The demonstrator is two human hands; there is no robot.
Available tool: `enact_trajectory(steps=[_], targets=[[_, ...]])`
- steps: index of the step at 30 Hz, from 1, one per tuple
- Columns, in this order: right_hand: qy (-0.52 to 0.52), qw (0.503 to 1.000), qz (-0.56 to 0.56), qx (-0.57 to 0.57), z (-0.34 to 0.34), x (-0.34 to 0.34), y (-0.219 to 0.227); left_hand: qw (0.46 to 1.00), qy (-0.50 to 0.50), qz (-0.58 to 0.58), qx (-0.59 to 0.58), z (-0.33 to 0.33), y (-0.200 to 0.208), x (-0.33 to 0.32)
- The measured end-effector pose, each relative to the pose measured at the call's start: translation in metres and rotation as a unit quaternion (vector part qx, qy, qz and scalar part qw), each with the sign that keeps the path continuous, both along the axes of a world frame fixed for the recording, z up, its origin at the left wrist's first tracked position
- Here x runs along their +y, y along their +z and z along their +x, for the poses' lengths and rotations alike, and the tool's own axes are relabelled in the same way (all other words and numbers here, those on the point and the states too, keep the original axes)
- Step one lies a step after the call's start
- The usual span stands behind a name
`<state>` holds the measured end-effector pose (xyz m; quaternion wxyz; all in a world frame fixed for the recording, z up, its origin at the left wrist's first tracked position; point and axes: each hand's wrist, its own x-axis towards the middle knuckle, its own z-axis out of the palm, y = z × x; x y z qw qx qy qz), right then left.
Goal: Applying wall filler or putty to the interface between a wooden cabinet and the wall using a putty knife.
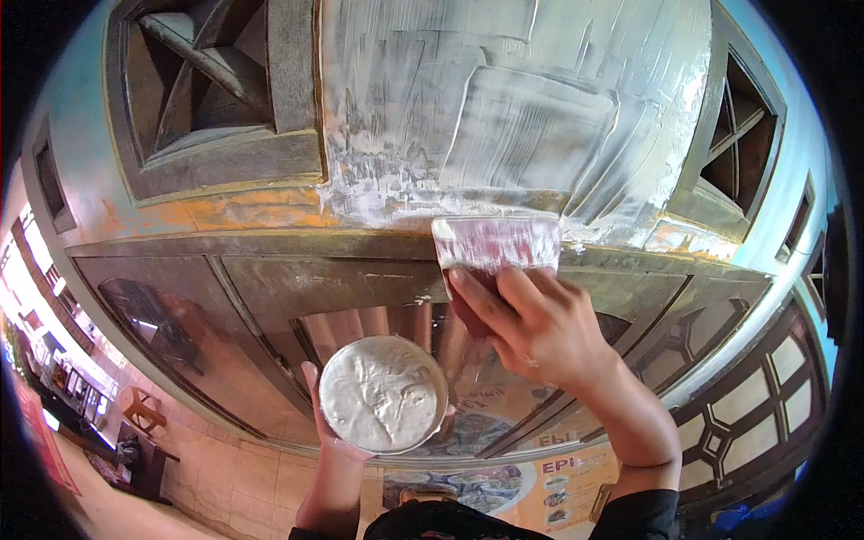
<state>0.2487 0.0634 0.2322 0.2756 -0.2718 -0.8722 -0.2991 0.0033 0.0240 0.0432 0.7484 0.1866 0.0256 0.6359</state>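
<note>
Head view: left hand spread around tub, right hand pinching scraper.

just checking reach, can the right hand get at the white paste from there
Probably yes: the right hand, gripping the scraper, is up and right of the white paste, with nothing visible between; the left hand holds the container without covering its top.

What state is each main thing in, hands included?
Left hand: holding tub
Tub: filled with white paste
Paste: surface uneven
Right hand: gripping scraper
Scraper: smeared white
Wall: unevenly streaked with white
Stool: upright
</note>
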Motion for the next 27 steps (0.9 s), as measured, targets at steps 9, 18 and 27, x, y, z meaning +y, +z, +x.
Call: enact_trajectory(steps=[9,18,27], targets=[[0.238,0.711,-0.37,0.549,0.049,-0.059,-0.107,0.988,-0.108,-0.04,-0.1,0.03,-0.012,-0.006],[0.235,0.548,-0.519,0.612,0.068,-0.074,-0.122,0.967,-0.211,-0.073,-0.119,0.066,-0.021,-0.001],[0.094,0.906,-0.295,0.288,0.105,-0.091,-0.123,0.951,-0.276,-0.04,-0.134,0.1,-0.018,0.006]])
